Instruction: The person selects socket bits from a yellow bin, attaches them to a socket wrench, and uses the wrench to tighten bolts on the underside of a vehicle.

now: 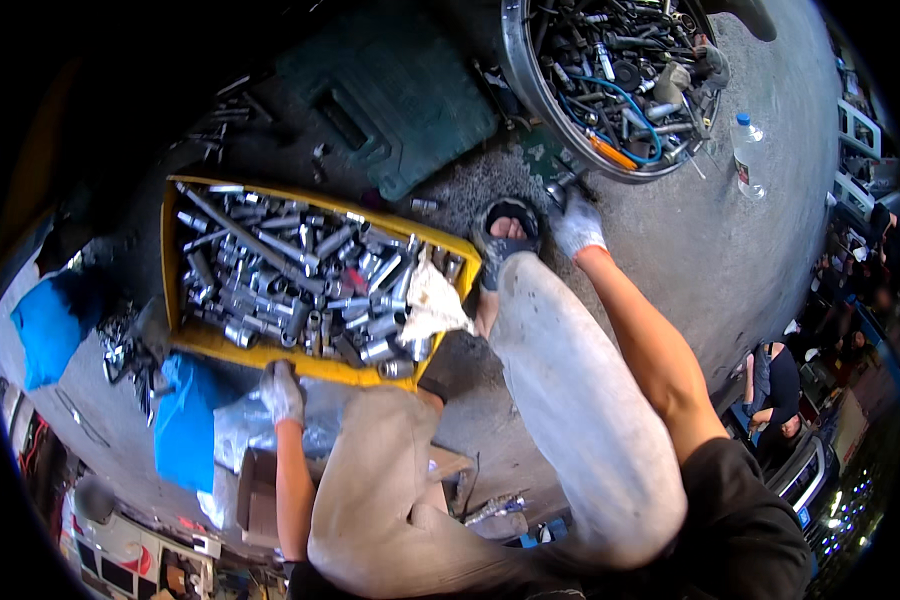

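Gloved hands at a yellow bin (335, 372) of loose metal sockets and bars, seen from above. Right hand (577, 228), upper centre-right of the frame: the fingers appear closed on a dark metal piece (558, 189), just below the rim of a large round metal tub (523, 85) heaped with mixed hardware. The piece is probably dense for its size, rigid and hard to damage; if oily, it would slide against the glove, so a firm pinch around its thicker end should serve best. Left hand (282, 393), lower left of centre: fingertips at the bin's near wall; whether they curl over the edge or merely rest there cannot be told. The bin, left of centre, is likely heavy when so filled, its walls stiffer than the crumpled pale cloth (434, 302) lying over its right end. Opposite rims would offer the surest hold for shifting it; single sockets (378, 350), smooth and rounded, may roll and are better taken across their sides.
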### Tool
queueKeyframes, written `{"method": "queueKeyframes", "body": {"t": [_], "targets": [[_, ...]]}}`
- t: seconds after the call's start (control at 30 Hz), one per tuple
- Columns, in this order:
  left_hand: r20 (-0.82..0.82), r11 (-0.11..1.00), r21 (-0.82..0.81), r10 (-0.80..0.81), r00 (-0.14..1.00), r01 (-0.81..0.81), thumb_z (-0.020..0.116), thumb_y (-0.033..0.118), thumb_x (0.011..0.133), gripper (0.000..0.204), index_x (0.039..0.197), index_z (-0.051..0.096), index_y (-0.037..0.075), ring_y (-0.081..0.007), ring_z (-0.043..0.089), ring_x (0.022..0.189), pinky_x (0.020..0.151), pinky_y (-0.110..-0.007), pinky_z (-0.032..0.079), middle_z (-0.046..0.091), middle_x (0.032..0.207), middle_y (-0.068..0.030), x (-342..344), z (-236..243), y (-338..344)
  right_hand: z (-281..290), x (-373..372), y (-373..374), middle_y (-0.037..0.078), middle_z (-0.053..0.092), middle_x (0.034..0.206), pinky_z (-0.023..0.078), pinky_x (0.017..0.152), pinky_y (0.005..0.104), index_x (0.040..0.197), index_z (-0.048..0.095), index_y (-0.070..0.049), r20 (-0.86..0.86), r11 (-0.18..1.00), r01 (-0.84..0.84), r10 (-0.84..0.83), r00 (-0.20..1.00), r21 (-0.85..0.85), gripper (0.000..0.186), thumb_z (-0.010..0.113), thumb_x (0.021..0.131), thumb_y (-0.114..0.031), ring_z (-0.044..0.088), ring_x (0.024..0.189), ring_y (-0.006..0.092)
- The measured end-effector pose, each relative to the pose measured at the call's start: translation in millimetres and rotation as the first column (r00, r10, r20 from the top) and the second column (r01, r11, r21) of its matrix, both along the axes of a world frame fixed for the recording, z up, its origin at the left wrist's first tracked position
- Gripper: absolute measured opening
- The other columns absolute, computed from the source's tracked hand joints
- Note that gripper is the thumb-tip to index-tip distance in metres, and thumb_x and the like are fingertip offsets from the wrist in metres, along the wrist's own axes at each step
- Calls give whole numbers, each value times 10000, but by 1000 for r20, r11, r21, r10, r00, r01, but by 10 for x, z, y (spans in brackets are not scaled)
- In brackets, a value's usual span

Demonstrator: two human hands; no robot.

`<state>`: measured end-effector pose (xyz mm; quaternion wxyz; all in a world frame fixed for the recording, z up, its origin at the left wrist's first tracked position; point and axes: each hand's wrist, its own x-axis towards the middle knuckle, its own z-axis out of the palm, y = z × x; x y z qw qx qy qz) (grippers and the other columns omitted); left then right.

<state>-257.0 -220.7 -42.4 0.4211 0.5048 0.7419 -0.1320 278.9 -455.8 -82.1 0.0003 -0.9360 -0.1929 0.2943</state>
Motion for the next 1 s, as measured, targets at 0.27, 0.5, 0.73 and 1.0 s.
{"method": "queueKeyframes", "body": {"t": [0.27,0.5,0.73,1.0], "targets": [[2,977,165,139,990,-137,692,269,897,361,944,687,-88,-217,591,691,673,-421,494,684,800,-162,193,306,-579,704,-727,1174,251,672,1064,527,910,470,1134,597,29,-259,876,-377,455,852,300,453,693,868,-325,660,1023,401],[390,865,106,417,821,-490,711,192,865,299,931,678,-98,-210,604,688,663,-417,515,685,797,-156,100,-237,-828,234,-1192,1568,257,712,926,562,769,511,1106,605,27,-295,576,-786,809,508,225,289,549,892,-159,700,888,429],[96,920,392,-29,995,-11,727,141,794,220,822,688,-74,-257,678,694,659,-423,531,696,748,-169,-244,-465,-655,340,-1322,1817,259,716,955,560,790,491,1043,648,21,-272,315,-943,922,276,110,302,628,860,-218,695,901,425],[97,854,507,76,992,-116,705,198,777,275,804,704,-76,-379,701,735,698,-471,516,710,771,-237,-358,-430,-91,136,-1551,1727,270,716,998,560,843,474,998,665,38,-185,358,-913,928,325,194,280,646,845,-196,707,968,404]]}}
